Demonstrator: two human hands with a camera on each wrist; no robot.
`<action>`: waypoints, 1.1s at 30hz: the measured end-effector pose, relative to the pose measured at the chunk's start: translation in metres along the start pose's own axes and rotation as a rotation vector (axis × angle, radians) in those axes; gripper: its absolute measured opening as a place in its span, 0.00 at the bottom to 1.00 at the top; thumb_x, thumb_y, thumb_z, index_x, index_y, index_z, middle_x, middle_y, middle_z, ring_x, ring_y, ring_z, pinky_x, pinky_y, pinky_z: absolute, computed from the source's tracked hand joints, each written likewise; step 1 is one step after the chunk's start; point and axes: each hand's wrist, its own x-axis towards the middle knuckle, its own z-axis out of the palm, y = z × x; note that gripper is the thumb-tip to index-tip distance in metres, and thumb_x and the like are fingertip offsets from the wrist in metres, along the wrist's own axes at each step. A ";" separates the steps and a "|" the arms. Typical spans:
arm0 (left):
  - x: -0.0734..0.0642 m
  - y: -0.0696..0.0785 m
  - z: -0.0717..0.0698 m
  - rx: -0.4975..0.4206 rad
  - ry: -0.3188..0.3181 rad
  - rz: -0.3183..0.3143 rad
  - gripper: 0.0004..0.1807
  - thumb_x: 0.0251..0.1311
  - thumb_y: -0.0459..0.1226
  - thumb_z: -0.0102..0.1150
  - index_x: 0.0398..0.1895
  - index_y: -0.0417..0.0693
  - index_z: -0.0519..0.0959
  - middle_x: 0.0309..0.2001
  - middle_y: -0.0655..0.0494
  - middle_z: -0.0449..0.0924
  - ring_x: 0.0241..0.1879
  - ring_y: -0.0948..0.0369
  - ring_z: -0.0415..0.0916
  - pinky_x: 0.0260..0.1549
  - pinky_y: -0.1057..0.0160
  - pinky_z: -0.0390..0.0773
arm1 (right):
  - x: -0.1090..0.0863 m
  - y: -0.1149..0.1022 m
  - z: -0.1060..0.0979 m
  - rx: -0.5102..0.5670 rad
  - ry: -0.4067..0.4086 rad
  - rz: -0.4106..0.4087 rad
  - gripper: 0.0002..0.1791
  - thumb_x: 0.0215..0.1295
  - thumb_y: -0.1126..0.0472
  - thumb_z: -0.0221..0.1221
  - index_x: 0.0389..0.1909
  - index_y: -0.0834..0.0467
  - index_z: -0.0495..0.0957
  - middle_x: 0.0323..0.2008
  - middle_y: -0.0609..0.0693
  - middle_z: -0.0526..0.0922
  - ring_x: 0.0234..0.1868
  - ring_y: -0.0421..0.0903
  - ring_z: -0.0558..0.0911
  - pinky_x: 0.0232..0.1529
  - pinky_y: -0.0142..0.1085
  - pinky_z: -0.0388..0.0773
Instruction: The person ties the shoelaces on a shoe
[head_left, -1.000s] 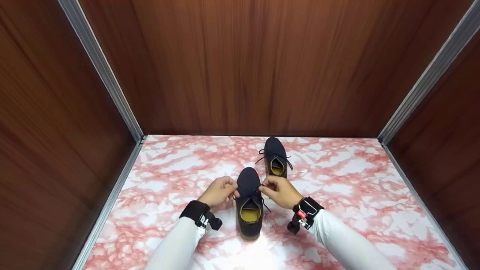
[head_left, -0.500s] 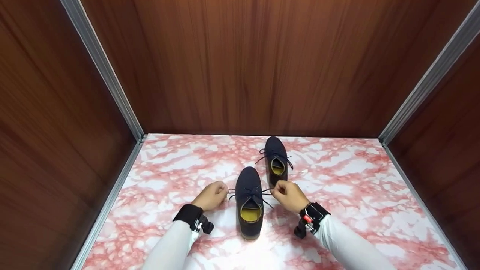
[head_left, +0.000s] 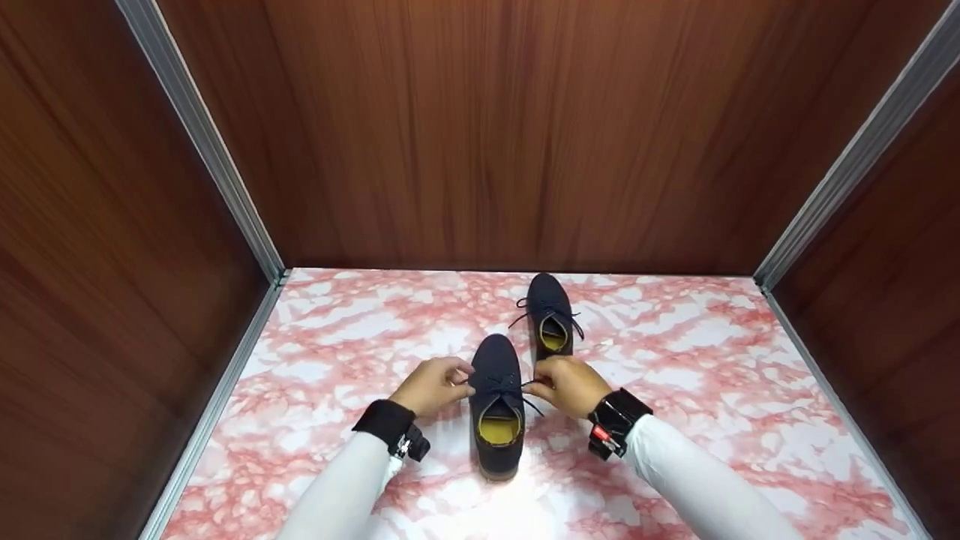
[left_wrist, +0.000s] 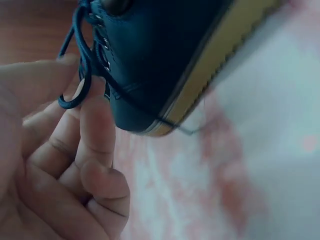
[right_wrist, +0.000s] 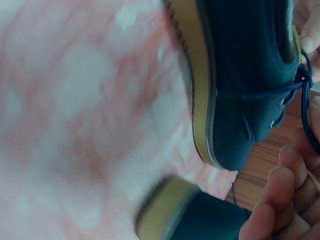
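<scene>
A navy lace-up shoe with a yellow insole stands toe away from me, between my hands. Its dark shoelace is tied in a bow. At the shoe's left side is my left hand; thumb and index finger stand apart around a lace loop, which hangs by the fingertips. My right hand pinches the loop on the right side between thumb and fingers. In the right wrist view those fingertips are partly cut off by the frame edge.
A matching shoe, laces tied, stands behind and to the right, its heel partly hidden by my right hand. Both rest on a red-and-white marbled surface. Brown wood-grain panels enclose the back and sides.
Both hands moved outward from the shoe, drawing the bow loops sideways, then came back in close to it. The left thumb and index finger have parted. The shoes stay in place.
</scene>
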 end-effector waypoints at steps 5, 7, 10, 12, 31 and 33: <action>0.004 0.012 -0.004 0.254 -0.038 0.112 0.11 0.58 0.38 0.76 0.42 0.43 0.90 0.31 0.55 0.88 0.30 0.66 0.76 0.38 0.63 0.80 | 0.004 -0.004 -0.007 -0.201 0.070 -0.124 0.18 0.63 0.50 0.72 0.19 0.50 0.77 0.20 0.44 0.80 0.22 0.42 0.78 0.26 0.41 0.77; 0.005 0.017 -0.005 0.326 -0.045 0.131 0.07 0.59 0.37 0.75 0.39 0.45 0.91 0.31 0.57 0.90 0.30 0.66 0.77 0.38 0.63 0.81 | 0.004 -0.004 -0.009 -0.241 0.104 -0.118 0.19 0.65 0.51 0.71 0.19 0.51 0.77 0.20 0.46 0.81 0.22 0.46 0.81 0.25 0.44 0.78; 0.006 0.019 -0.007 0.383 -0.057 0.153 0.04 0.61 0.37 0.73 0.36 0.47 0.92 0.32 0.59 0.91 0.30 0.67 0.79 0.38 0.63 0.82 | 0.003 -0.003 -0.008 -0.273 0.152 -0.066 0.20 0.66 0.51 0.69 0.17 0.51 0.76 0.19 0.48 0.80 0.22 0.49 0.81 0.24 0.47 0.77; 0.007 0.018 -0.008 0.393 -0.066 0.155 0.04 0.63 0.36 0.71 0.35 0.48 0.92 0.33 0.60 0.91 0.30 0.67 0.79 0.38 0.63 0.82 | 0.002 -0.002 -0.007 -0.274 0.169 -0.010 0.20 0.67 0.52 0.68 0.16 0.51 0.76 0.19 0.49 0.81 0.22 0.50 0.81 0.25 0.49 0.77; 0.002 0.015 -0.009 0.384 -0.083 0.074 0.11 0.71 0.39 0.63 0.34 0.42 0.89 0.25 0.59 0.82 0.26 0.66 0.72 0.36 0.62 0.77 | -0.004 0.002 -0.008 -0.241 0.019 0.141 0.20 0.73 0.48 0.63 0.21 0.53 0.78 0.21 0.53 0.84 0.23 0.55 0.83 0.28 0.55 0.79; 0.002 0.013 -0.011 0.374 -0.078 0.081 0.11 0.72 0.38 0.63 0.34 0.43 0.89 0.27 0.57 0.85 0.26 0.65 0.72 0.36 0.62 0.77 | -0.004 0.002 -0.008 -0.250 0.023 0.149 0.20 0.74 0.49 0.62 0.21 0.53 0.79 0.21 0.54 0.84 0.23 0.56 0.84 0.29 0.55 0.79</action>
